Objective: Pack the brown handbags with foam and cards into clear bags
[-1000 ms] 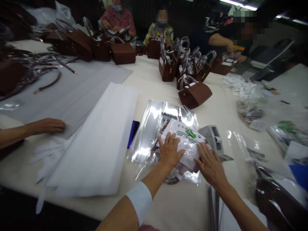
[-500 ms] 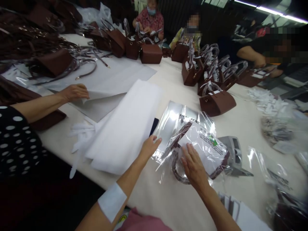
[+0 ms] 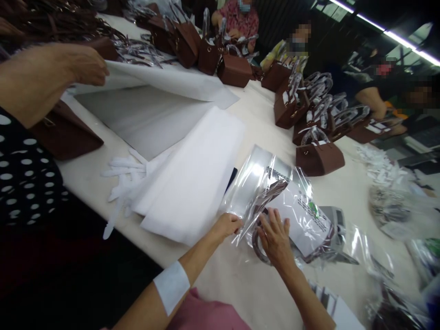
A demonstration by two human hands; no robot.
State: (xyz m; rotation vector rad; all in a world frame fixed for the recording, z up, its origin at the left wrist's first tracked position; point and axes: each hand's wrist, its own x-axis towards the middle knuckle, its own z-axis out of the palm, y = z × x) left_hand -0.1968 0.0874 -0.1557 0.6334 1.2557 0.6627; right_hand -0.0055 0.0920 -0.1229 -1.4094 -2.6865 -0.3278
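My left hand [image 3: 227, 225] pinches the near edge of a clear plastic bag [image 3: 261, 183] lying on the cream table [image 3: 247, 284]. My right hand [image 3: 275, 238] presses with spread fingers on a brown handbag wrapped in white printed paper [image 3: 302, 220], which lies partly inside that plastic. The bag's brown handle loops out just below my right fingers. A stack of white foam sheets [image 3: 192, 178] lies just left of my left hand.
A co-worker's hand [image 3: 82, 64] at the left lifts a large white sheet [image 3: 165, 82]. Several brown handbags [image 3: 319, 156] stand across the table, with other people seated behind them. A grey tape dispenser [image 3: 338, 217] sits right of my bag. More plastic bags lie at the right.
My left hand slid from the foam stack's edge onto the plastic bag and closed on it. The co-worker's hand lifted the large sheet higher. The view swung left.
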